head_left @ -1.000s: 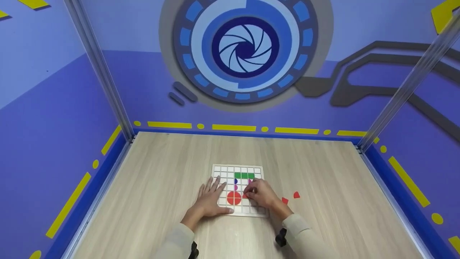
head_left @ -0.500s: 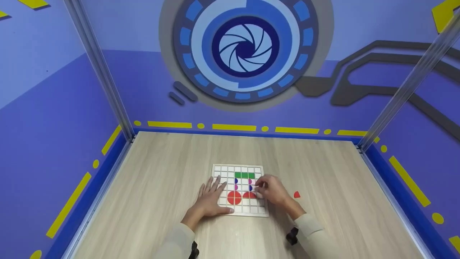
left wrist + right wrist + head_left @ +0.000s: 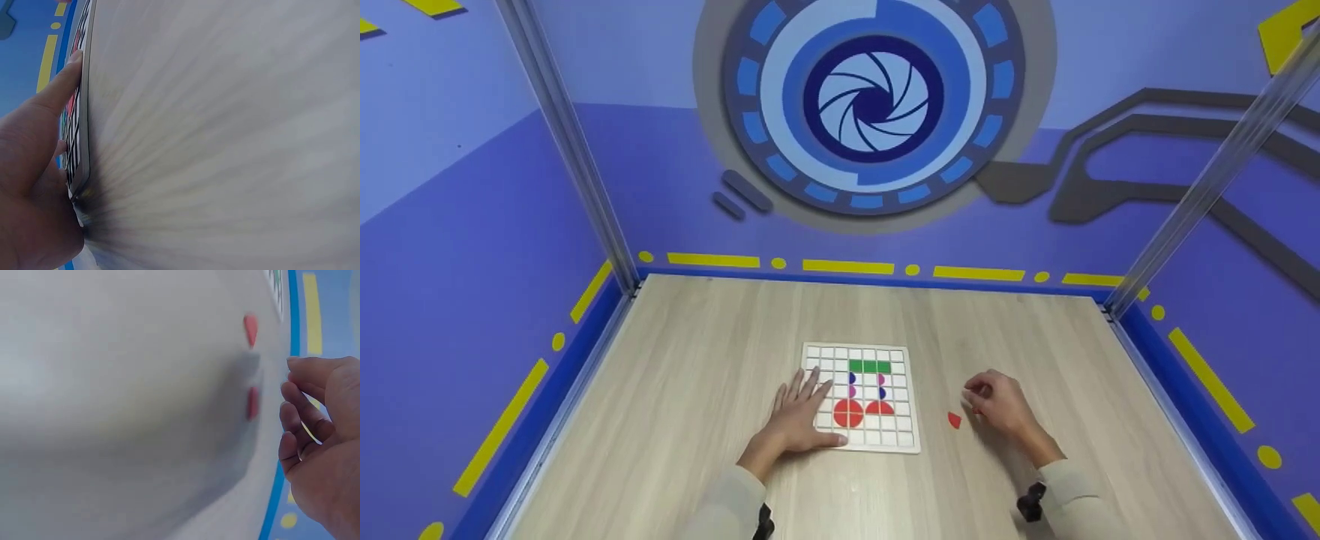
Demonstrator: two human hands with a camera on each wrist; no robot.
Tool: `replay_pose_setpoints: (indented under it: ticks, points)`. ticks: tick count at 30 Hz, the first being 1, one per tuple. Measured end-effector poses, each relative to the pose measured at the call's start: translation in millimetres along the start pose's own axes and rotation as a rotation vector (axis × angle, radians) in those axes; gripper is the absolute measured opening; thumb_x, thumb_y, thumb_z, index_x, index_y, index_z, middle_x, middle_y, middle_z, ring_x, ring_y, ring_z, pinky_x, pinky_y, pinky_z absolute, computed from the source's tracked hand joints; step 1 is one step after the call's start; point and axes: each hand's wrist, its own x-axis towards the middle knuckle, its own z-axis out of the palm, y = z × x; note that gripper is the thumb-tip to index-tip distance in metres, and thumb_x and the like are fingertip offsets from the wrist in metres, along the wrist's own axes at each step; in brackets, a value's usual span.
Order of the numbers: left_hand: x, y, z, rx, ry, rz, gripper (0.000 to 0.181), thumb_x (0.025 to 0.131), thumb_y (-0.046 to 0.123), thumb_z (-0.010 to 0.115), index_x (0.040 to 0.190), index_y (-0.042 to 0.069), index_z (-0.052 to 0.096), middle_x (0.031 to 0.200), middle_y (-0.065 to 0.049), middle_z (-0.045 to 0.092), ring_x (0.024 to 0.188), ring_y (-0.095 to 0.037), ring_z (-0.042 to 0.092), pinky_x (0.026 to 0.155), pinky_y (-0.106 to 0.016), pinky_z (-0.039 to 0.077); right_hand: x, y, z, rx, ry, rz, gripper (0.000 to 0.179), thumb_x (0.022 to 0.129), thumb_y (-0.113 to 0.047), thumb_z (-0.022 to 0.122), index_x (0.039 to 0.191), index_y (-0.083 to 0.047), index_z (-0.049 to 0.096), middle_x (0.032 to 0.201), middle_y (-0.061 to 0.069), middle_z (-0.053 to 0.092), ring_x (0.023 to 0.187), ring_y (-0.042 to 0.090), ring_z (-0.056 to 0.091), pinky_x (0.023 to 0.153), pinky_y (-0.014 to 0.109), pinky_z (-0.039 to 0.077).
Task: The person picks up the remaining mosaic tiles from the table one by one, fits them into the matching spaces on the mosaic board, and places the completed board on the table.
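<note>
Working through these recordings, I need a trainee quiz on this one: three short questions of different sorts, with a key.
1. True or false: on the grid board, the full red disc lies nearer the person than the green strip.

2. The spread fingers of the left grip lie over: A) the green strip; B) the grid board; C) the back wall.

3. Fill the gap: in the right wrist view, (blank) loose red pieces lie on the table near the right grip.

Key: 1 true; 2 B; 3 two.
</note>
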Motion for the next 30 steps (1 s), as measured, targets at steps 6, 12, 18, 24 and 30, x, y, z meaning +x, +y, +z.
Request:
replay_pose_setpoints:
  ticks: [6,12,18,24,30]
  points:
    - [3.3,-1.7,2.5,0.001,-0.006,-0.009,0.113,0.084,0.065,0.080,0.169,0.012,0.027,0.178,-0.016,0.004,0.162,-0.043,-0.005,0.128,-0.063,-0.004,-13.2,19,-14,-0.007,-0.019,-0.017,0.008,0.095,-0.003,0.079,0.102,-0.004,0.078,0.096,0.004,0.066,0.081,0.015,0.060,0.063,0.023,0.051]
    - [2.4,1.2,0.3,-0.003,0.005,0.018,0.112,0.084,0.063,0.081,0.168,0.008,0.029,0.177,-0.019,0.008,0.161,-0.046,-0.001,0.127,-0.067,-0.001,-21.0,25,-16,-0.041,-0.046,-0.047,0.013,0.092,0.001,0.080,0.102,-0.008,0.079,0.098,0.003,0.065,0.082,0.013,0.058,0.067,0.024,0.048]
    - [0.2,3.0,-0.3,0.015,0.007,0.011,0.113,0.084,0.065,0.080,0.168,0.009,0.029,0.177,-0.019,0.009,0.162,-0.046,0.001,0.127,-0.067,0.002,-23.1,27,-14,-0.005,-0.050,-0.007,0.010,0.093,0.000,0.079,0.099,-0.007,0.076,0.098,0.005,0.063,0.084,0.016,0.057,0.070,0.025,0.048]
    - [-0.6,0.7,0.7,0.014,0.005,0.010,0.113,0.084,0.066,0.080,0.168,0.009,0.030,0.177,-0.019,0.009,0.162,-0.046,0.001,0.127,-0.067,0.002,-25.8,29,-12,0.051,-0.054,0.072,0.007,0.096,-0.004,0.078,0.097,-0.007,0.072,0.097,0.006,0.061,0.085,0.017,0.057,0.068,0.023,0.048]
    - [0.0,-5.3,5.4,-0.019,0.021,0.014,0.113,0.083,0.066,0.080,0.168,0.010,0.030,0.177,-0.018,0.007,0.162,-0.045,-0.001,0.127,-0.067,-0.001,-25.1,30,-8,0.078,-0.043,0.105,0.009,0.096,-0.006,0.078,0.098,-0.006,0.069,0.094,0.006,0.062,0.084,0.017,0.057,0.067,0.023,0.047]
